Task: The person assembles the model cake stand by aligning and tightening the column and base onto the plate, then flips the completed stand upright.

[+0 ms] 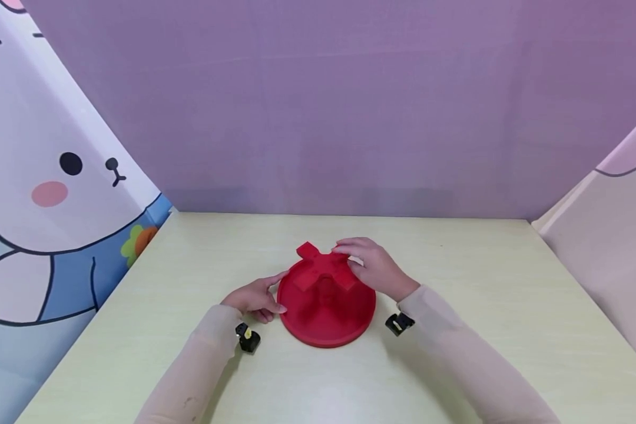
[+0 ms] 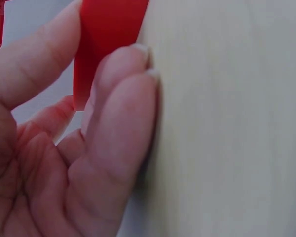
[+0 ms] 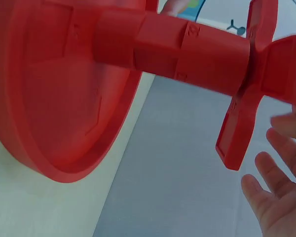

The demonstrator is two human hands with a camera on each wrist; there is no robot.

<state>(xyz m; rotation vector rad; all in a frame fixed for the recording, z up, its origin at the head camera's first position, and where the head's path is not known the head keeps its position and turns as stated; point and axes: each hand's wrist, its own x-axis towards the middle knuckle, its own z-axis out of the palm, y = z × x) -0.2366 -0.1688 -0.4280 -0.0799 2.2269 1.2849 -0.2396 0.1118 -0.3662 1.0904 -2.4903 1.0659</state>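
Observation:
A red round base point(image 1: 322, 330) with a raised rim lies on the table. From its middle rises a red column point(image 3: 163, 44), made up of stacked sections and topped by a red cross-shaped piece point(image 1: 324, 266) with several arms. At the base's left edge, my left hand point(image 1: 257, 297) holds the rim point(image 2: 108, 29), thumb and index finger spread along it and the other fingers bent beneath. My right hand point(image 1: 371, 265) pinches the right far arm of the cross between thumb and fingers. In the right wrist view its other fingers point(image 3: 276, 173) are off the piece.
The pale wooden table point(image 1: 456, 353) ends at a purple cloth wall point(image 1: 323, 118). A cartoon-printed cloth point(image 1: 74, 235) hangs on the left, and a pale cloth point(image 1: 609, 235) on the right. Small black devices sit at both wrists.

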